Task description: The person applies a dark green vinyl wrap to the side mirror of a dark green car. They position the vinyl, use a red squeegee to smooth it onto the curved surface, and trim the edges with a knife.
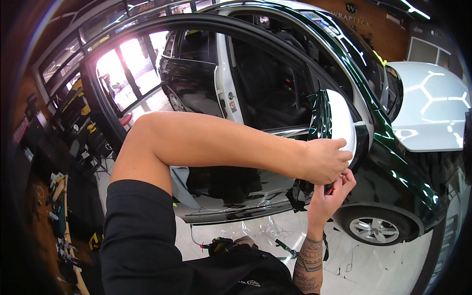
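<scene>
A car's door mirror stands in front of me, with a white cover and dark green glossy film along its inner side. My left hand reaches across from the left and lies against the lower part of the mirror, fingers curled. What its fingertips grip is hidden. Just below, my right hand is raised with its fingertips close to the left hand. A small red object shows between its thumb and fingers, mostly covered. Dark film hangs crumpled beneath my left wrist.
The front door stands open, its frame arching overhead. A grey cloth or sheet hangs on it. The white hood is raised at the right, above the front wheel. Film scraps lie on the tiled floor.
</scene>
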Available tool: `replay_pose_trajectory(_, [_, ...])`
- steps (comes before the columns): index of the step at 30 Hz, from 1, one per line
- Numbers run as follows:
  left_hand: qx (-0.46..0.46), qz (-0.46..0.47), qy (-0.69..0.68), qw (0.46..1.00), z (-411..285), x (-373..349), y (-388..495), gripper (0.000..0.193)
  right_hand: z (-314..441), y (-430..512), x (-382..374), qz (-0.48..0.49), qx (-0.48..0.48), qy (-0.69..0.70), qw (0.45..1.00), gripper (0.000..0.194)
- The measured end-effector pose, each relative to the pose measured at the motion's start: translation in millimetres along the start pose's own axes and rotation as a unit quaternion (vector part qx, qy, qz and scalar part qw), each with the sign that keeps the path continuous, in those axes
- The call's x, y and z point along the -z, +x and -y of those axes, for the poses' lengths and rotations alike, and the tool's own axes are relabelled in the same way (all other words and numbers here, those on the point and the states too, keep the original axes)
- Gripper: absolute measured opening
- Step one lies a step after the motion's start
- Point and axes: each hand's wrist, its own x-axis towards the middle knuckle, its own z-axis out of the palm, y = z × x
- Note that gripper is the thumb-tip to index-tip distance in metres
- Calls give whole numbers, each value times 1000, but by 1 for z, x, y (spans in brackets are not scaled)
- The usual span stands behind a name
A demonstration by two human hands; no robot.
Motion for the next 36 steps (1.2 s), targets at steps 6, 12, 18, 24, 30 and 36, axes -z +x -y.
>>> replay_pose_trajectory(6, [3,-82,-81,993,20,2,-7,16,3,8,3,16,33,-25,999,20])
replay_pose_trajectory(12, [-40,-36,-43,998,25,2,-3,15,2,13,8,16,71,-46,996,13])
replay_pose_trajectory(18, [-132,70,-43,988,41,23,4,12,13,12,-3,-33,41,-114,992,23])
replay_pose_trajectory(24, [-108,75,-342,930,103,20,19,12,29,13,-15,-63,-39,-57,996,15])
replay_pose_trajectory(30, [-78,74,-416,903,120,13,20,10,22,13,-14,-74,-24,-86,993,10])
replay_pose_trajectory(36, [-194,0,-312,930,98,5,10,9,20,16,-10,-58,103,-124,985,11])
